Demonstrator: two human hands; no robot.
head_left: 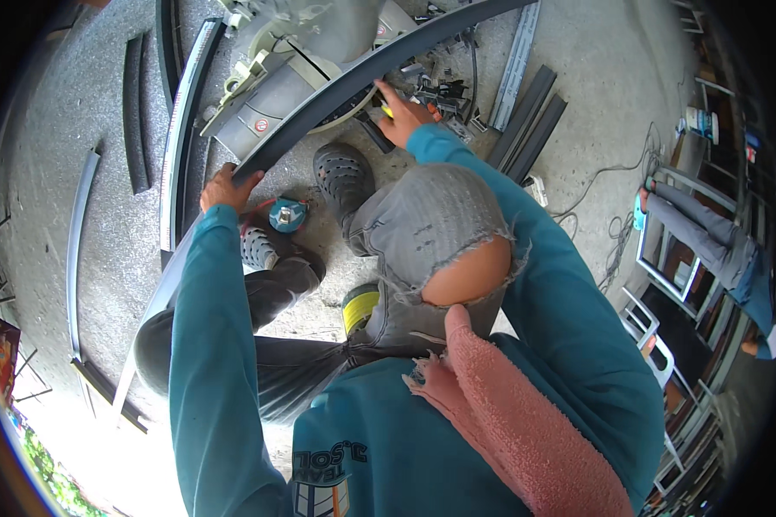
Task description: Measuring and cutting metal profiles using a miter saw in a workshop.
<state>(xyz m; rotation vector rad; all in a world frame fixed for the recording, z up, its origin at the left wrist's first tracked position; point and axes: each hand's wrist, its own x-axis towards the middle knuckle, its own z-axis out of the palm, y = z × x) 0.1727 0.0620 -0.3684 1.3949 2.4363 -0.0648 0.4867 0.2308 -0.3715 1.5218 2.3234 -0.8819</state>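
Observation:
A long dark grey metal profile (336, 90) lies slantwise over the base of a miter saw (259, 112). Its near left end is gripped by my left hand (226, 189), thumb on top and fingers wrapped around the side. My right hand (408, 119) is at the profile's near edge, the index finger stretched out and touching it. In the curled fingers of that hand is a slim yellow stick-like thing (387, 111), mostly hidden. A teal tape measure (287, 214) rests on the floor below my left hand, beside my shoe.
Several loose profiles (135, 112) lie on the left floor, and more dark profiles (530, 121) on the right. Small offcuts (448, 90) are heaped beyond my right hand. A cable (616, 233) coils on the right floor. Another person's legs (707, 228) show near metal frames (664, 258).

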